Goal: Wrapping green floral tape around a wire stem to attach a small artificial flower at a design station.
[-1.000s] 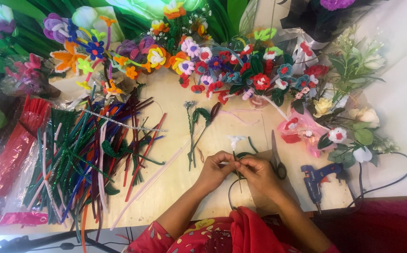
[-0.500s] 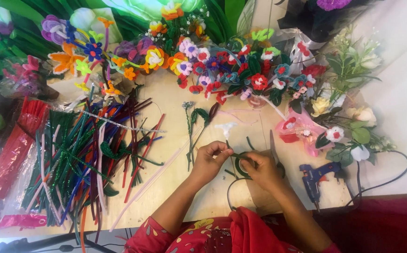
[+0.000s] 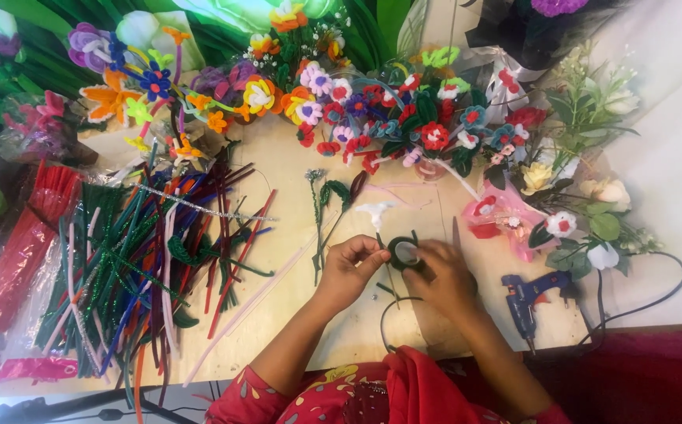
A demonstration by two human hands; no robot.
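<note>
Hands (image 3: 349, 271) (image 3: 443, 275) on dark green tape roll (image 3: 405, 253)

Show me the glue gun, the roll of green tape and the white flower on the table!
glue gun (image 3: 526, 295), head view, on its blue body.
roll of green tape (image 3: 406, 253), head view, on its rim.
white flower (image 3: 376, 210), head view, on its petals.

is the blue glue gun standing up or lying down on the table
Lying down. The glue gun rests flat on its side on the table, right of the right hand, black cord trailing off.

To my left on the pale wooden counter (image 3: 294, 330) lies a heap of coloured pipe cleaners (image 3: 137, 259); a blue glue gun (image 3: 525, 297) sits right, handmade flowers (image 3: 372, 118) ahead.
</note>
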